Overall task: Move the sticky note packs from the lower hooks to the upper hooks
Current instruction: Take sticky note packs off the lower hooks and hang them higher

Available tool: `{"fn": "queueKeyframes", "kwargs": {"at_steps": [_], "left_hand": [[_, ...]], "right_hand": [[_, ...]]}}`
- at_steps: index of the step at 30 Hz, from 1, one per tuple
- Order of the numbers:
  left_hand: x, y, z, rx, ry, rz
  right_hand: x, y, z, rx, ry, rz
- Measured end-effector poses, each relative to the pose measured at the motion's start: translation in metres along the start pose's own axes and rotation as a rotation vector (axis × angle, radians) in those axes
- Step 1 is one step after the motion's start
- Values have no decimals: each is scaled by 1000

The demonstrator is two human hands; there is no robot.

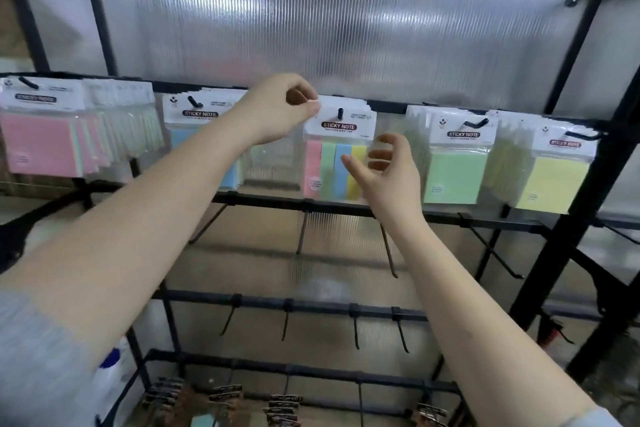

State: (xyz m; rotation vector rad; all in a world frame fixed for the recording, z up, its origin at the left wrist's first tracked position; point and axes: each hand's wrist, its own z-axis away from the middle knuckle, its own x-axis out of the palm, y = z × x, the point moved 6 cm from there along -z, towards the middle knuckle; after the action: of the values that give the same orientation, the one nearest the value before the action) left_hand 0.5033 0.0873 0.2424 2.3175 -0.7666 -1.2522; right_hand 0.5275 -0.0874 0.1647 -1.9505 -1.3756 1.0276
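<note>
the main risk, as i judge it, is the multicolour pack [337, 149] slipping off its upper hook [340, 112] or hanging crooked: the left hand [277, 111] pinches only the top left corner of the white header card, and a tug sideways could tear the punched hole or drag the packs stacked behind it forward. the right hand [384, 166] could also knock the neighbouring green pack [457, 163] if it swings out. the left hand's thumb and forefinger are closed onto that card corner, the other fingers curled in. the right hand hovers just in front of the pack's lower right side, fingers loosely curled and spread apart, gripping nothing; whether a fingertip brushes the plastic sleeve i cannot tell, since the picture is blurred there. the sticky note packs all hang along the upper rail, pink pack [38, 142] at far left, yellow pack [554, 177] at far right, while the lower hooks [389, 250] beneath stand bare.
</note>
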Motion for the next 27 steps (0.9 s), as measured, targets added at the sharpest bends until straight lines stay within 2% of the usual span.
{"fn": "queueKeyframes", "kwargs": {"at_steps": [11,16,19,22,27], "left_hand": [[16,-11,18,105,142,-126],[11,3,8,189,210,-151],[13,23,-5,230,162,-84],[24,42,-23,247,83,-62],[64,74,-54,298,-184,-174]], "right_hand": [[1,5,-17,-41,77,17],[-2,11,-16,-35,44,40],[-16,19,-13,-22,67,14],[-37,27,-9,-5,169,42],[-80,39,-7,22,424,116]]}}
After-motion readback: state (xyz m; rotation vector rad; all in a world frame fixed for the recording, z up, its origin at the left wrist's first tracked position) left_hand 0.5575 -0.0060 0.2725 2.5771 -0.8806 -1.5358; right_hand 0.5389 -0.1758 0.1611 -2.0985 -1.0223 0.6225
